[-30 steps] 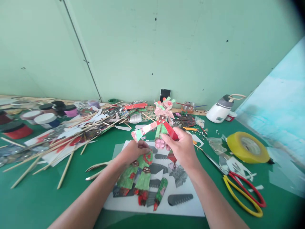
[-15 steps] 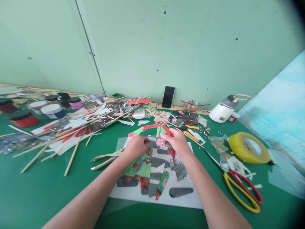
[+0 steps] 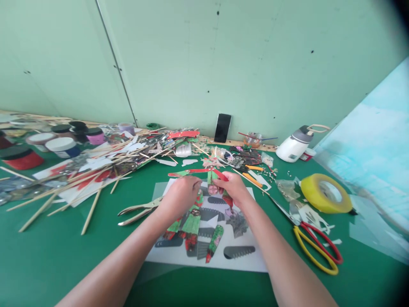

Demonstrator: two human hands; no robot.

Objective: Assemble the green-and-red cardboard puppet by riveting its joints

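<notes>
1. Right hand (image 3: pixel 235 187) pinches the painted jointed figure (image 3: pixel 210 176) above the white sheet (image 3: pixel 236 265).
2. Left hand (image 3: pixel 182 194) is curled, partly hiding green pieces (image 3: pixel 193 221); its grip I cannot tell.
3. Around lie pliers (image 3: pixel 154 204) at left, scissors (image 3: pixel 303 224) and 1 tape roll (image 3: pixel 309 192) at right.

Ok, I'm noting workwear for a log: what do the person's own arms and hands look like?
The left hand and right hand are bare, without gloves. The left forearm and right forearm are uncovered as far as the view shows, with no sleeves in sight. No watch or bracelet shows at either wrist. Whether any rings are worn cannot be made out.
</notes>
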